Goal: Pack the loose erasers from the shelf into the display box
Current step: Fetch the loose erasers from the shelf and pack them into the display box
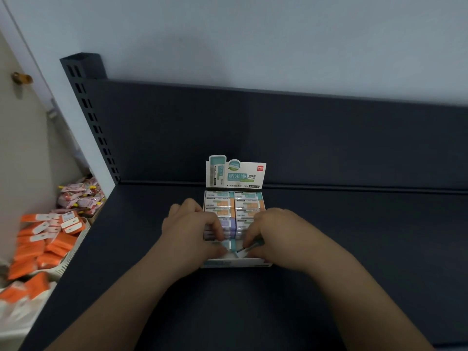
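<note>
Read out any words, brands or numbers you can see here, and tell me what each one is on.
"deli": red logo, top right of the display box's header card.
"纳米净": large teal letters on the same card.
"VP195": small print beside them, only just legible.
Erasers in the box: sleeve print too blurred.
Orange packets at left: labels too small.

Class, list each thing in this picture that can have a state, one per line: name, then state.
Display box: open, header card upright, nearly full.
Erasers: packed in two columns inside the box.
Front eraser: tilted, not yet seated.
Left hand: grip closed on the front row.
Right hand: grip pinching the front eraser.
Shelf: bare around the box.
</note>
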Demonstrator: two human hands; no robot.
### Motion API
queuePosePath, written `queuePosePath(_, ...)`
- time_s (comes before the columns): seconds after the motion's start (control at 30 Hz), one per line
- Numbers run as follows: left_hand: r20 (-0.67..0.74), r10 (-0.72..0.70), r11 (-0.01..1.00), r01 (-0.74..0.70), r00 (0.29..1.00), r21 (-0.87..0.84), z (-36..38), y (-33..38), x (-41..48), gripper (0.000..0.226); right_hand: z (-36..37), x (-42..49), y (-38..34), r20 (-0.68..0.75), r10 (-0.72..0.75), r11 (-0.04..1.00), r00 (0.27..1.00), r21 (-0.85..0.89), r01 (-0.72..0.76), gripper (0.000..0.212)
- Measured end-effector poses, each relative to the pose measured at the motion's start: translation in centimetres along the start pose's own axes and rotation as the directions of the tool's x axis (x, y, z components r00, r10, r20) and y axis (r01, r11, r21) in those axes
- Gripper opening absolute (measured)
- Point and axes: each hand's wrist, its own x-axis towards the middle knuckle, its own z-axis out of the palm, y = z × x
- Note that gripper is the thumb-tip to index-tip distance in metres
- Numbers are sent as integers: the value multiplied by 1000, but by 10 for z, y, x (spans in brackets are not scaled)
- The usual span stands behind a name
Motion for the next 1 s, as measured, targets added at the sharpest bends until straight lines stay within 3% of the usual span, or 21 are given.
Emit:
queuePosePath(0.27, -10, -5, 1000, 5, 1000, -6, 2, -1, -1, 21, 7, 1, 1, -36, 17, 998, 999, -54, -18, 20)
queuePosePath(0.67, -17, 5, 1000, -5, 1000, 15, 3, -1, -2, 21, 2, 3, 0, 54, -97, 983, 994, -149, 104, 23)
queuePosePath(0.9, -18, 4, 1000, -4, 1000, 9, 4, -3, -2, 21, 0, 4, 3, 21, -38, 966, 999, -254, 42, 20)
queuePosePath(1.0, -21, 1, 1000, -1, 1000, 10, 4, -3, -2, 21, 3, 3, 4, -17, -38, 975, 999, -221, 33, 15)
